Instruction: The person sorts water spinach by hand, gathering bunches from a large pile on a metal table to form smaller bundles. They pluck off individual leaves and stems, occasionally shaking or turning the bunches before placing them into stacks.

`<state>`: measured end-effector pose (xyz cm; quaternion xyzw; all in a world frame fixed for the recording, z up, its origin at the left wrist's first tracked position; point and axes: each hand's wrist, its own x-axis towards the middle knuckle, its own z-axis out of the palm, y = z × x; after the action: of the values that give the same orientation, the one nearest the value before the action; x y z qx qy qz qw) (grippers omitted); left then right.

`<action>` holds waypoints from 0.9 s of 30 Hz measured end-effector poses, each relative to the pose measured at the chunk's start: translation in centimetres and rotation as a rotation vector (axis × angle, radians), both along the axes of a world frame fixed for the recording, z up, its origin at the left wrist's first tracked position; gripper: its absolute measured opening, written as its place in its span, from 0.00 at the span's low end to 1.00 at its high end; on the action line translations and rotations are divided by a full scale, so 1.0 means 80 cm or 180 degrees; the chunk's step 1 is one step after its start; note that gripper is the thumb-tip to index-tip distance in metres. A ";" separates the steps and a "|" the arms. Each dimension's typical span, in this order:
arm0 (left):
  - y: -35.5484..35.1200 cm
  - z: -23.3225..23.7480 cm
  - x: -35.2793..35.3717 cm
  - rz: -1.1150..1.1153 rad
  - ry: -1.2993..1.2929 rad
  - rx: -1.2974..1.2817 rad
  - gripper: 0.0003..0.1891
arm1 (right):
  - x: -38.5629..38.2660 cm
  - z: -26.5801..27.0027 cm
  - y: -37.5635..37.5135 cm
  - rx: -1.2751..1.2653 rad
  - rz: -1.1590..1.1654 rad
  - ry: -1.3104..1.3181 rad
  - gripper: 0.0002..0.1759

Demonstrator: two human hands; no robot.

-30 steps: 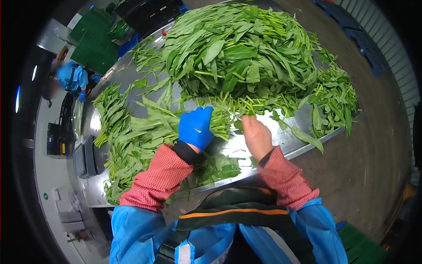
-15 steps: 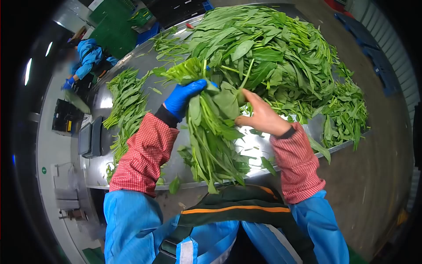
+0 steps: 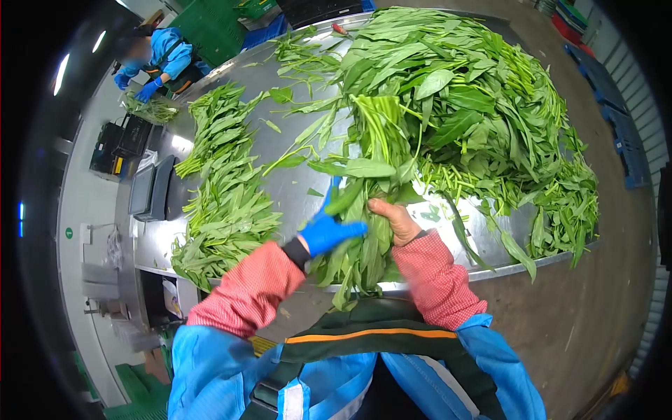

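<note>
A bunch of water spinach (image 3: 378, 133), cut stems pointing away from me and long leaves hanging toward me, is held over the near part of the metal table (image 3: 294, 192). My bare right hand (image 3: 399, 220) closes round its middle from the right, thumb in front. On the left side, my blue-gloved left hand (image 3: 327, 229) is open against the leaves, thumb and fingers spread, some fingertips hidden behind them. A large heap of water spinach (image 3: 462, 91) lies beyond and to the right of the bunch.
Bunches in a row (image 3: 227, 189) lie along the table's left side. Grey trays (image 3: 152, 189) and a black crate (image 3: 108, 150) stand at the left edge. A co-worker in blue (image 3: 168, 56) handles greens at the far left. Blue pallets (image 3: 616, 119) lean by the right wall.
The bunch has come upright and nearer to me. My left hand has loosened from round the stems and moved down; my right hand has closed on the bunch.
</note>
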<state>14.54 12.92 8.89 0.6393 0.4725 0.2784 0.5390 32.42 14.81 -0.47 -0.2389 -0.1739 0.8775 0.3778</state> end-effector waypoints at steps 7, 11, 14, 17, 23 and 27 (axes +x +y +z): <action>-0.033 -0.057 0.010 0.0677 0.0739 -0.0131 0.34 | -0.031 0.013 0.002 0.0243 -0.0182 0.0484 0.28; -0.013 -0.039 -0.039 0.0405 0.1212 0.1321 0.38 | -0.009 -0.001 0.009 0.0471 -0.0196 0.0430 0.32; 0.012 0.027 -0.075 0.0786 0.2231 0.1374 0.43 | 0.032 -0.031 0.016 0.0302 -0.0427 0.0940 0.47; 0.041 -0.032 -0.148 -0.0150 0.3392 0.1337 0.44 | 0.042 -0.010 0.014 0.0038 -0.0752 0.0208 0.43; 0.022 -0.015 -0.135 0.0458 0.1943 0.1560 0.44 | 0.107 -0.014 0.031 0.0473 -0.0541 -0.0132 0.41; 0.009 -0.023 -0.123 0.0491 0.1522 0.1222 0.43 | 0.097 -0.001 0.053 0.0522 -0.0848 -0.0872 0.47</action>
<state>4.67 13.64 7.08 0.7390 0.5718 0.2443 0.2593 40.21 19.01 -0.57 -0.3453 -0.2614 0.7620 0.4815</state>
